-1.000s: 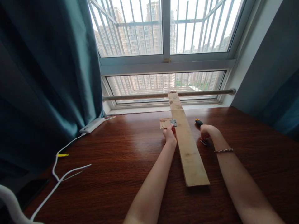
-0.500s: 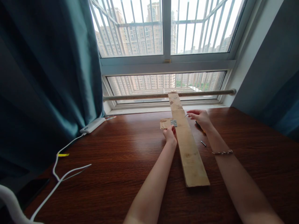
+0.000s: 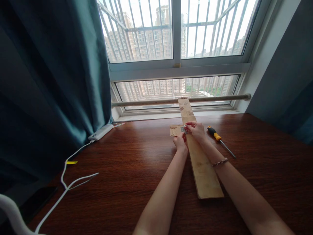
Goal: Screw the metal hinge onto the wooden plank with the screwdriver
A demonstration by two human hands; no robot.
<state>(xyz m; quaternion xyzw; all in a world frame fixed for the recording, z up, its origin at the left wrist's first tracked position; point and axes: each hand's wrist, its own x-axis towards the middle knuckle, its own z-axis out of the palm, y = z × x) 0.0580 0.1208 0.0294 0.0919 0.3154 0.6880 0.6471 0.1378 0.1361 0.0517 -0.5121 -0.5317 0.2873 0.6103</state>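
Note:
A long wooden board [image 3: 205, 173] lies lengthwise on the table, its far end near the window rail. At its left edge a short wooden piece [image 3: 175, 130] sits crosswise, with a small metal hinge [image 3: 183, 130] over the joint. My left hand [image 3: 180, 142] is closed at the hinge's near edge, its fingertips holding it against the wood. My right hand [image 3: 196, 130] is over the board, thumb and fingers pinched at the hinge's right leaf. The thin screw in that pinch is mostly hidden by the fingers.
A screwdriver [image 3: 216, 134] with a black and yellow handle lies right of my right hand. On the left are a white power strip [image 3: 101, 132], white cables [image 3: 64, 163] and a blue curtain [image 3: 95, 81]. A rail [image 3: 151, 102] crosses before the window.
My right hand has moved left and down from beside the board to the hinge, bringing the screw. The screwdriver is now uncovered; my right arm hides the loose screw on the table.

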